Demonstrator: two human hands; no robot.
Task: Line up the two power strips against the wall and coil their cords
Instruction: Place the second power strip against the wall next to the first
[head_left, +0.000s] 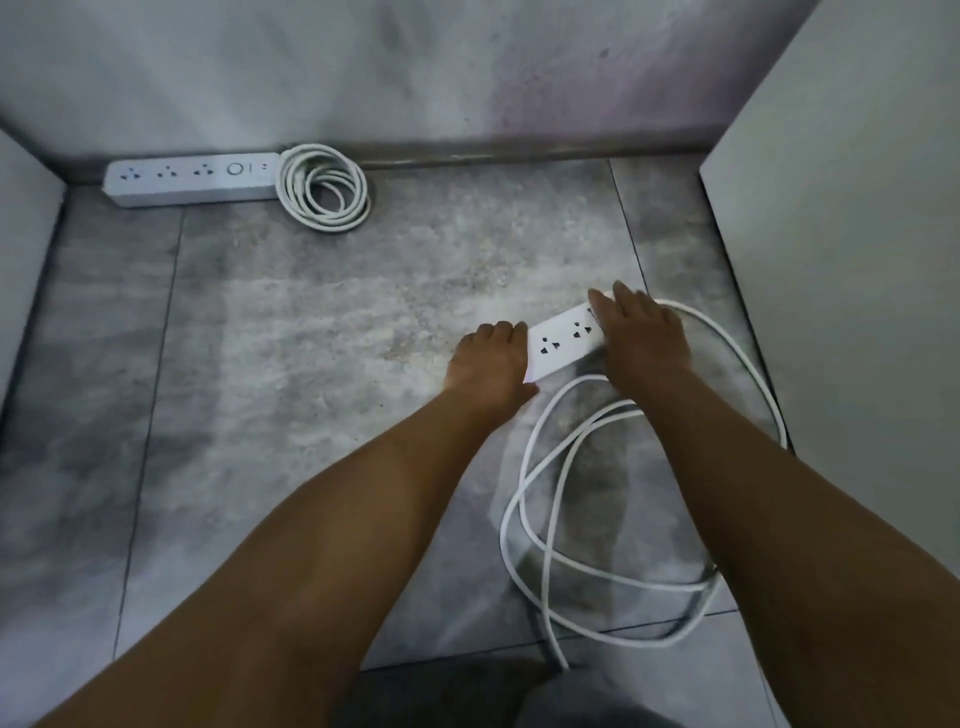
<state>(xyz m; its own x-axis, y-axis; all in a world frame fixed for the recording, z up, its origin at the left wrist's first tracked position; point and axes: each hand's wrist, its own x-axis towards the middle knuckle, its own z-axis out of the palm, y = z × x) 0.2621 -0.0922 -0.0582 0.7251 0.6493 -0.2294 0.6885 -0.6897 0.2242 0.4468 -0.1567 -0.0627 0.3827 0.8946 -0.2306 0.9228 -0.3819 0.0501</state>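
Head-cam view down at a grey tiled floor (311, 364) by a grey wall (467, 78).

Step in hand, as judged: job half done, 2nd strip being taken up. The first power strip (192, 179) lay flat along the wall's base at far left, its coiled cord (324, 189) in a tight ring touching its right end.

The second power strip (563, 338), white w/ dark socket holes facing up, lay at an angle mid-floor on the right, well apart from the wall. The left hand (488, 358) gripped its near end, fingers curled over it. The right hand (644, 332) lay flat across its far end, fingers straight, covering that part.

Its loose cord (503, 535) sprawled in wide, crossing loops toward the viewer, passing under the right forearm.

Next move prob. needs: carrying or sliding the strip to the wall, end-on w/ the first, then winding the cord.
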